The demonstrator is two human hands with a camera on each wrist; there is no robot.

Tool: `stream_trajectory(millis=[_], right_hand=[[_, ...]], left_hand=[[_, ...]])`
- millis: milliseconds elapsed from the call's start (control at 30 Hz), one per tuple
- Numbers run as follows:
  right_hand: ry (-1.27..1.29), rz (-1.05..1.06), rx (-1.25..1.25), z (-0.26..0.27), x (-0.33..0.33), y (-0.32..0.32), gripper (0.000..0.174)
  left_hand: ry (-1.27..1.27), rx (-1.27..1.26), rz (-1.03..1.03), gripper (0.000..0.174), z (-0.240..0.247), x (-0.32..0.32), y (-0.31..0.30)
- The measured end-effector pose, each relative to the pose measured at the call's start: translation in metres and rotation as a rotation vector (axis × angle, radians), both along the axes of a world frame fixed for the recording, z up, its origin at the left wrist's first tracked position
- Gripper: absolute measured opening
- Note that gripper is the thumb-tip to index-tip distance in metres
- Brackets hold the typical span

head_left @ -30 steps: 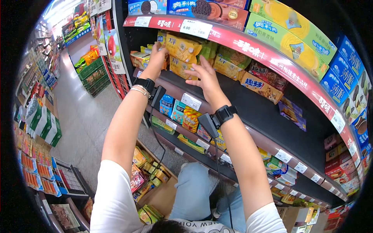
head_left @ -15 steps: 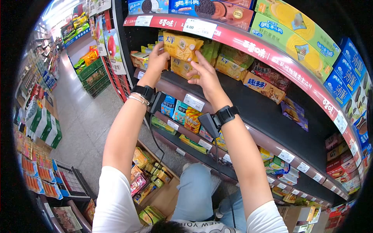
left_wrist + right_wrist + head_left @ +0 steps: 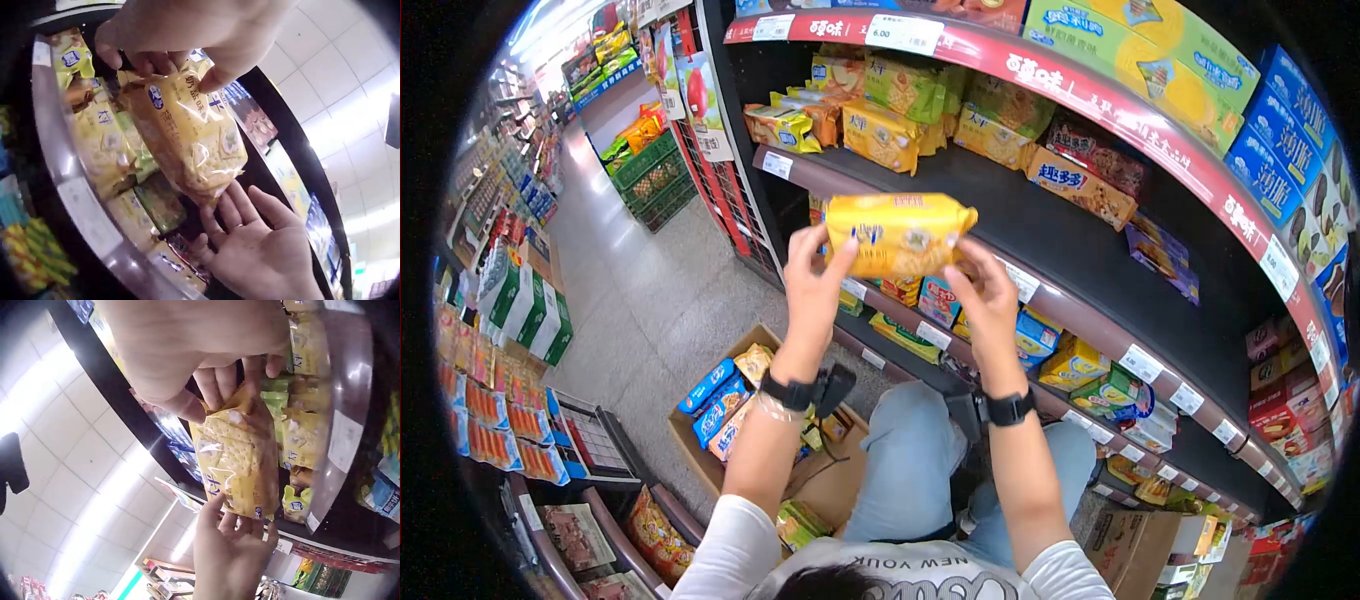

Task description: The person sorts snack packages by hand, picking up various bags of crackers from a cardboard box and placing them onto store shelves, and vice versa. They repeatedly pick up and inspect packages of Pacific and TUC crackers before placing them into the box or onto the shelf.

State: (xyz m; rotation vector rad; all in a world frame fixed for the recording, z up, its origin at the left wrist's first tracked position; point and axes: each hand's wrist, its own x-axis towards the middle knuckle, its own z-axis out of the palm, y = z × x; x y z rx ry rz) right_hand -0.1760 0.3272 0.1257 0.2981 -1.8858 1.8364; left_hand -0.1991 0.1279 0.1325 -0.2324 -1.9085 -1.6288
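A yellow pack of crackers (image 3: 900,235) is in front of the shelf, lengthwise between both hands in the head view. My left hand (image 3: 812,285) grips its left end, thumb across the printed front and fingers behind. At the opposite end, my right hand (image 3: 988,300) holds it between thumb and fingers. In the left wrist view the pack (image 3: 187,131) hangs from the left hand (image 3: 194,31), with the right hand (image 3: 256,244) at its lower end. Seen from the right wrist, crackers are pictured on the shiny wrapper (image 3: 234,456).
Similar yellow cracker packs (image 3: 880,137) stand on the shelf (image 3: 1040,235) behind, beside cookie packs (image 3: 1080,188). An open cardboard box (image 3: 690,455) with blue packs (image 3: 718,405) sits on the floor by the person's knees. Lower shelf edges with price tags run below the hands.
Both hands have drawn the yellow cracker pack off the shelf, down and toward the body. The right hand has come onto its right end. The box on the floor shows more.
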Motion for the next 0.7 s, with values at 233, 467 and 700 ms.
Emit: stream_trajectory(millis=[233, 467, 700], right_hand=[[-0.154, -0.031, -0.025, -0.057, 0.09, 0.02, 0.031], [-0.469, 0.173, -0.462, -0.1, 0.134, 0.032, 0.029], [-0.517, 0.2, -0.543, -0.095, 0.15, 0.046, 0.03]], left_hand=[[-0.435, 0.556, -0.37, 0.024, -0.066, 0.099, 0.025], [-0.692, 0.707, -0.362, 0.028, -0.097, 0.15, 0.031], [-0.649, 0.621, -0.345, 0.028, -0.096, 0.164, 0.041]])
